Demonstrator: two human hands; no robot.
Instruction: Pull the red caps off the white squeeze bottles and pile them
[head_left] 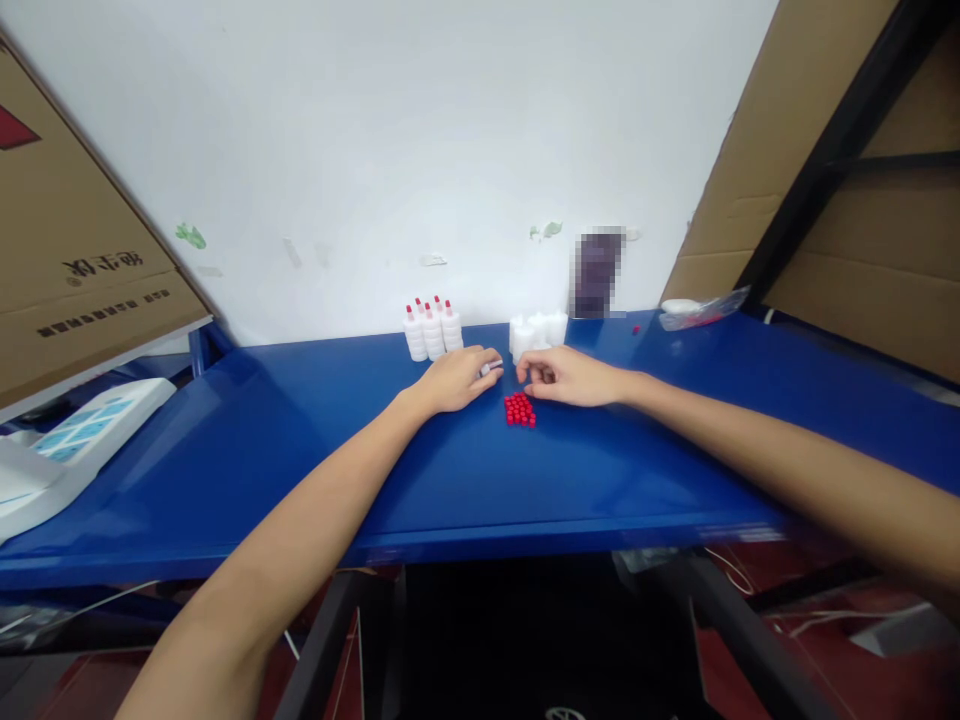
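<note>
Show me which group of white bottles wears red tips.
The left group, just beyond the left hand: red tips top its bottles, while the right group, beside the right hand, shows none.

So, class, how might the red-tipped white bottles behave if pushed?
The red-tipped bottles stand narrow and upright, so a high push would probably tip them. Plastic-looking walls suggest lightness; the glossy blue table may allow sliding.

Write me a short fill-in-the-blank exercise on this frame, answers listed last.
The white nozzle bottles beyond the left hand have ____ tips.
The small red caps near the right hand lie on a ____ tabletop.
A small pale piece is held in the ____ hand.
Missing words: red; blue; left.
</note>
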